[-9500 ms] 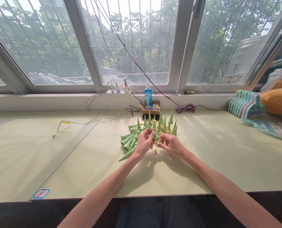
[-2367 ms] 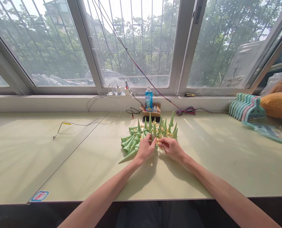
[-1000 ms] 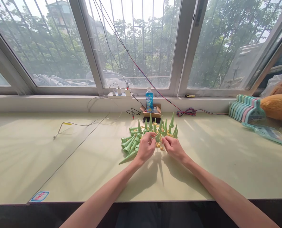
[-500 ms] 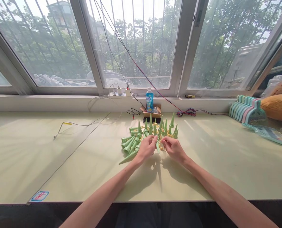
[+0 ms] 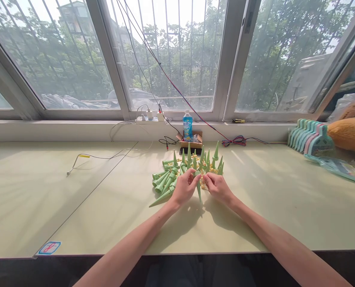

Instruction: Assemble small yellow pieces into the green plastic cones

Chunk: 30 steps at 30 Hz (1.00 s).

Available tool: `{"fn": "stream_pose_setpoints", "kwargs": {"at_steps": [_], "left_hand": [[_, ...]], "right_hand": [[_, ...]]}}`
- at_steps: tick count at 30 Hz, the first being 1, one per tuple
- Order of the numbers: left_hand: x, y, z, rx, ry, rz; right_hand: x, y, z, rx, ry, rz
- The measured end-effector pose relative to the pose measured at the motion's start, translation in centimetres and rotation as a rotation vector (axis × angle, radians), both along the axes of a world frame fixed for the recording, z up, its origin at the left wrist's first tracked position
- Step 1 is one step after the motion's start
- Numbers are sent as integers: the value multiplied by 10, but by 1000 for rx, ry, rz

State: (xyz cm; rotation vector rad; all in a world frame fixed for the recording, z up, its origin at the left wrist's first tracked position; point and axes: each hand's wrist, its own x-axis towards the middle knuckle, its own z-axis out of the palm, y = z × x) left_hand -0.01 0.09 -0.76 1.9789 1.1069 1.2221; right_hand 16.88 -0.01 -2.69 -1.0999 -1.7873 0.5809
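Observation:
My left hand [image 5: 184, 187] pinches a green plastic watering spike [image 5: 199, 192], its tip pointing down over the table. Close beside it, my right hand [image 5: 219, 188] has thumb and fingertips pressed together at the spike's upper end, on what looks like a small yellow piece; the fingers mostly cover it. Behind the hands several more green spikes [image 5: 215, 153] stand upright with points up. To the left, other green spikes [image 5: 165, 183] lie in a heap. Small yellow plastic parts [image 5: 204, 186] are scattered among them.
A blue-labelled bottle [image 5: 187, 126] stands by a small cardboard box [image 5: 197, 144] at the back, with a dark phone-like slab before it. Cables [image 5: 235, 140] trail along the sill side. Pastel dustpan-like items [image 5: 311, 137] stand at right. A bent wire [image 5: 75, 161] lies left.
The spike in my left hand has dropped slightly, its tip now lower. My right fingertips remain close to its upper end. The piles look the same.

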Motion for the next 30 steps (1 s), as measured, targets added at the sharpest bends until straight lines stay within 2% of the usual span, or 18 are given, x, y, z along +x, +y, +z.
{"fn": "stream_pose_setpoints", "kwargs": {"at_steps": [8,13,19,25,30], "left_hand": [[1,1,-2,3,-45,-30],[3,-1,2,-54,-95,-41],[3,0,6,-168,-256,-19],[3,3,7,-408,-369,-49],[3,2,10,-575,-366,-70]], "right_hand": [[-3,-3,5,-145,92,61],[-3,-1,5,-157,128,48],[-1,-1,7,-112,196,4],[1,-5,8,-20,143,4],[4,-5,7,81,57,72]]}}
